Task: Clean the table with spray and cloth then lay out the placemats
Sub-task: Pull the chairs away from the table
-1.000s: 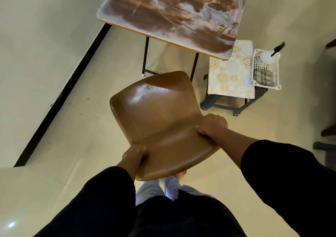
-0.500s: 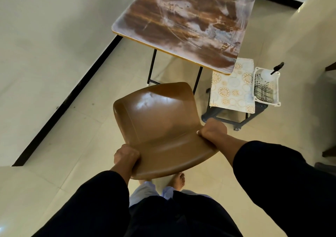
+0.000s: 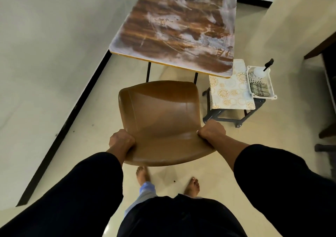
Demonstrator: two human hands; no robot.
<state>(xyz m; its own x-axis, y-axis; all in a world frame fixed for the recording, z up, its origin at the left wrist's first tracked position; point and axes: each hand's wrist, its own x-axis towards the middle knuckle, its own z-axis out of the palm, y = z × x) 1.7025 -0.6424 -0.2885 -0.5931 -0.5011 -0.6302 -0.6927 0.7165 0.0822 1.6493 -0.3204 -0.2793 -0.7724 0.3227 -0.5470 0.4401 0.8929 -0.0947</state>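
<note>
GRIP: left hand (image 3: 121,140) and right hand (image 3: 211,130) clench chair (image 3: 160,113) back | RISK: chair could knock table (image 3: 174,27) edge or stool (image 3: 234,112) at right

Sleeves: long, black, loose-fitting cloth on both arms; each ends short of the wrist, leaving the forearm end bare.
Left sleeve (image 3: 76,191): plain, no visible markings, cuff edge soft and unbanded.
Right sleeve (image 3: 283,187): same black cloth, plain, cuff edge rounded.
Left hand (image 3: 121,140): bare; no glove, ring or watch visible.
Right hand (image 3: 211,130): bare; no glove visible; a pale thumbnail shows.
Top (image 3: 180,216): black, loose, hem hanging wide over the legs; no print discernible.
Trousers (image 3: 143,194): light blue cloth, seen below the hem on one leg.
Feet (image 3: 193,185): bare; no footwear.
</note>
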